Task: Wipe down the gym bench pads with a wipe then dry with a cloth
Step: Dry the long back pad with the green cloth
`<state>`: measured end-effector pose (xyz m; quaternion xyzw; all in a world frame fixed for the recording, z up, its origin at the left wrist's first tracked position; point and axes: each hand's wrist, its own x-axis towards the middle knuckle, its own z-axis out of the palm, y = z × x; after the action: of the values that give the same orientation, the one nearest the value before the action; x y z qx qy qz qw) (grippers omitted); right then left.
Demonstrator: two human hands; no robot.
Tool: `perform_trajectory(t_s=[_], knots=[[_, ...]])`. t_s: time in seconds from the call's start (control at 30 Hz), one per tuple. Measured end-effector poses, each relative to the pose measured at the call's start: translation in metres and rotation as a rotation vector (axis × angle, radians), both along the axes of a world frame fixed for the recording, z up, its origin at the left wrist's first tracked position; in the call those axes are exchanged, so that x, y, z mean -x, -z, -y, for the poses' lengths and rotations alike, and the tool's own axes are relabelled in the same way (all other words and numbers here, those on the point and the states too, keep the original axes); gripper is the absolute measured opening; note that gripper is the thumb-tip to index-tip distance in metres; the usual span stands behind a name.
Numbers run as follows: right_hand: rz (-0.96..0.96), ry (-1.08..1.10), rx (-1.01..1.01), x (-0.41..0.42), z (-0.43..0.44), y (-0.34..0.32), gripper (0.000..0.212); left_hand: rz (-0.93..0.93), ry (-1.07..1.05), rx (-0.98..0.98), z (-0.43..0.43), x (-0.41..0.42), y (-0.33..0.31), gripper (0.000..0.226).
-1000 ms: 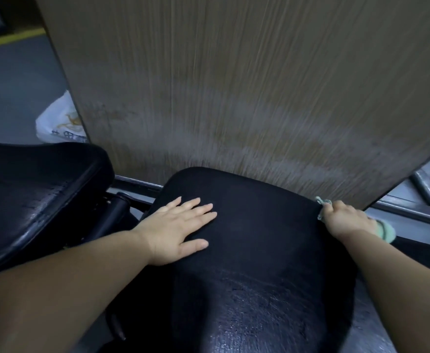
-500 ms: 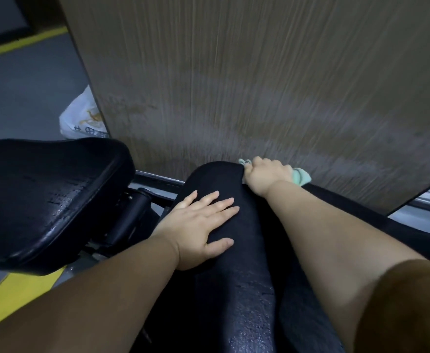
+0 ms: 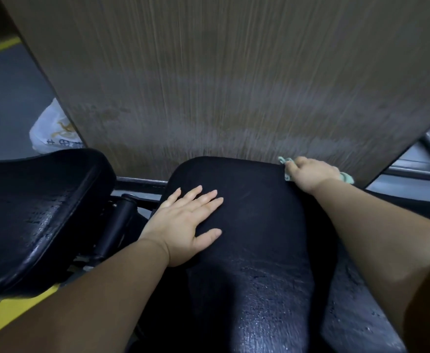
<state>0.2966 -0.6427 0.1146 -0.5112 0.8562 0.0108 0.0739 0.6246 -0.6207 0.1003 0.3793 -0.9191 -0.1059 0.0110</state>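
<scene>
Right hand: the right hand [image 3: 308, 174] is clenched around a pale green cloth [image 3: 286, 167], pressing it against the far right corner of the bench pad [image 3: 259, 212]; a bit of the fabric pokes out past the knuckles on the left, and another bit shows behind the wrist on the right.
Cloth: bunched up small, mostly hidden in the fist, touching the pad's rounded far edge just where it meets the wall panel.
Left hand: the left hand [image 3: 188, 225] lies flat and released on the pad, palm down, fingers spread and pointing toward the far right, thumb stretched out to the side; it grasps nothing.
Bench pad: black, textured upholstery running from the bottom of the view up to a rounded far end; the near part glistens with a wet-looking sheen, the far part under the hands looks matte.
Second pad: another black pad [image 3: 35, 212] sits to the left, tilted, apart from the first, with a black roller [image 3: 117, 222] and metal frame parts between them.
Wall panel: a brown streaked panel [image 3: 234, 72] stands directly behind the bench.
Floor: grey, with yellow lines [image 3: 12, 309]; a white plastic bag [image 3: 53, 133] rests beside the panel's left edge.
Right background: grey metal bars [image 3: 417, 171] pass behind the right forearm.
</scene>
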Motion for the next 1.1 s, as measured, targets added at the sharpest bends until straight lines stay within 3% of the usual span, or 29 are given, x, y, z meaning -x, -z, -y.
perform_trajectory(t_s=[0.23,0.57,0.73,1.1], knots=[[-0.014,0.113,-0.023,-0.026,0.013,-0.004,0.048,-0.032,0.015,0.001,0.001,-0.001,0.002,0.079],[0.013,-0.295,0.031,-0.149,0.079,0.000,0.040,0.018,0.002,0.015,0.003,0.002,0.001,0.083],[0.037,-0.422,0.073,-0.139,0.076,0.004,0.042,0.023,0.010,0.006,0.006,0.001,0.002,0.081],[0.046,0.053,-0.030,-0.015,0.018,-0.003,0.051,-0.015,0.013,0.002,0.003,0.000,0.001,0.080]])
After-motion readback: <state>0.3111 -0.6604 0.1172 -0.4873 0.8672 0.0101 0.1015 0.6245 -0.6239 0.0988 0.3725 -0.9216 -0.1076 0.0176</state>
